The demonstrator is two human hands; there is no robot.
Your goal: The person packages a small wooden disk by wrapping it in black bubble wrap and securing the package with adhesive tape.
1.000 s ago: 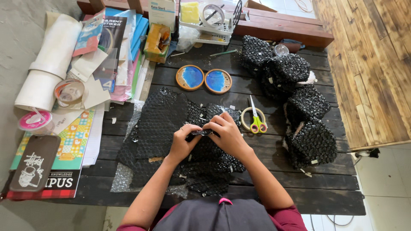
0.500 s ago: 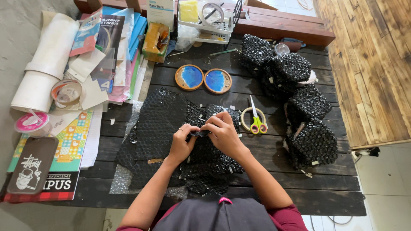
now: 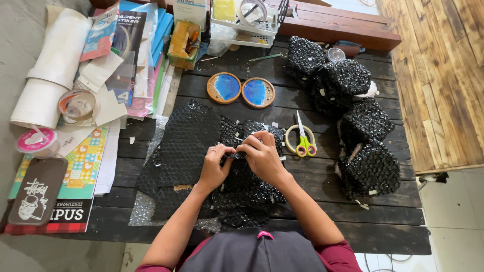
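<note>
Bubble wrap, black, folded round a parcel lies right under my hands on the dark plank table, just in front of my body; its long axis runs away from me toward the two blue round coasters; what is inside I cannot tell. At its upper edge my fingertips meet on a small strip, seemingly tape, too small to be sure; left hand and right hand are equally near, touching each other over the seam, both pinched narrow on that edge, neither spread. Left forearm comes in from lower left, right from lower right, wrists bent inward, elbows close to my sides. A loose sheet of the same black wrap lies flat just left of the parcel, partly beneath it. Yellow-and-green scissors rest just right of my right hand, blades pointing away. Farther right, four wrapped black bundles are stacked in a row; rolls of tape and papers sit well off to the left.
</note>
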